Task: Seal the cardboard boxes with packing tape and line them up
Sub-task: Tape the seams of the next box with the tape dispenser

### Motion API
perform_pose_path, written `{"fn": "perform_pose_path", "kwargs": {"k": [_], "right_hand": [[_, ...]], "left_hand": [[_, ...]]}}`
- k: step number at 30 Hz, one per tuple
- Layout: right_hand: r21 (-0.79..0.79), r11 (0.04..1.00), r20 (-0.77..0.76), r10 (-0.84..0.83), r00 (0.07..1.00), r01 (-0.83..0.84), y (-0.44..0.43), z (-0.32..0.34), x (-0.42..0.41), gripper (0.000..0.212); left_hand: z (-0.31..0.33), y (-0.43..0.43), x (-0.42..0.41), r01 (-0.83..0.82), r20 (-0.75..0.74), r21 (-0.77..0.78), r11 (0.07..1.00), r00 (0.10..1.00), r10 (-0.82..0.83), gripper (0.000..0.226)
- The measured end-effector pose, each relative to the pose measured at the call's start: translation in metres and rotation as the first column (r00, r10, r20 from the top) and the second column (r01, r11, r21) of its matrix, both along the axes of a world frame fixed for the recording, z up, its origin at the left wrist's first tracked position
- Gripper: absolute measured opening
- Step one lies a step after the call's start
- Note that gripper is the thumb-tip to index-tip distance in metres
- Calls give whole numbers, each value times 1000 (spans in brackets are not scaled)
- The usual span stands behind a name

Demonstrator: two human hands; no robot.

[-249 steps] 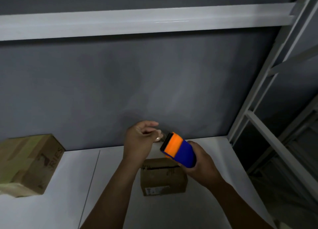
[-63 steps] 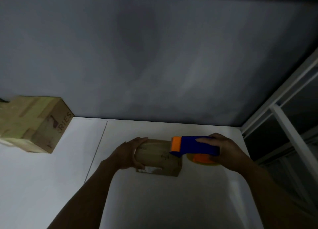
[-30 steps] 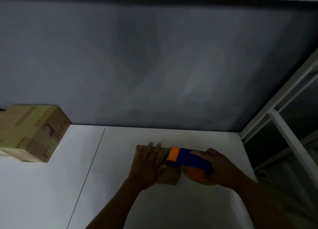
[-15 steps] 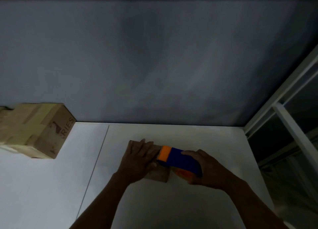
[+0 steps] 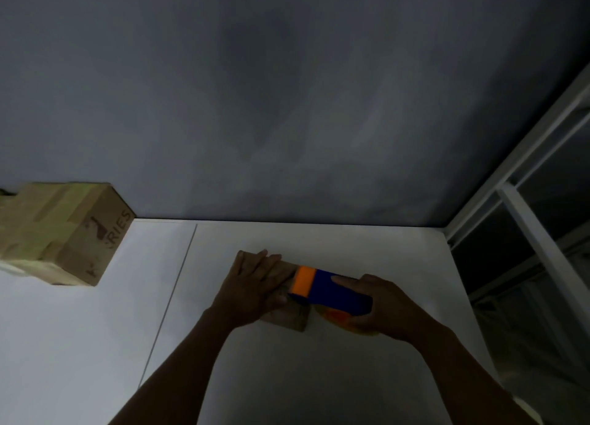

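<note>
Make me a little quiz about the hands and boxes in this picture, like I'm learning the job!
1. True or false: the left hand lies flat, fingers straight, on the small box.
2. Which hand holds the blue and orange tape dispenser? A) left hand B) right hand
3. Fill in: the bigger box stands far to the ___ of the small box.

Key: 1 true; 2 B; 3 left.

L hand flat on small box, R hand w/ tape dispenser at top.
</note>
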State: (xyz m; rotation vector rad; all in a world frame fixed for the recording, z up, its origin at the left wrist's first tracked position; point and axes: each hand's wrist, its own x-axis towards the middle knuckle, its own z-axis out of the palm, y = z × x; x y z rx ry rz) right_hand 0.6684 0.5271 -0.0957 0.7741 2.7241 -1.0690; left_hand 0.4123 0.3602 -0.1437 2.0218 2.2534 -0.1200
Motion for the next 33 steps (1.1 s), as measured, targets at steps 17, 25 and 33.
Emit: {"fn": "perform_pose_path", "kwargs": {"k": [17,25,33], "right_hand": [[87,995,84,-57,995,50,25,-2,65,82],[250,968,97,-7,995,-18,20,-11,61,79],[356,931,113,42,993,-79,6,-15,56,73]], "left_hand": [[-5,3,-7,25,-22,-12,1000,999,-25,58],[-1,14,15,-120,67,2,993,991,120,76],[-16,27,47,-321,65,32,947,946,319,86]]}}
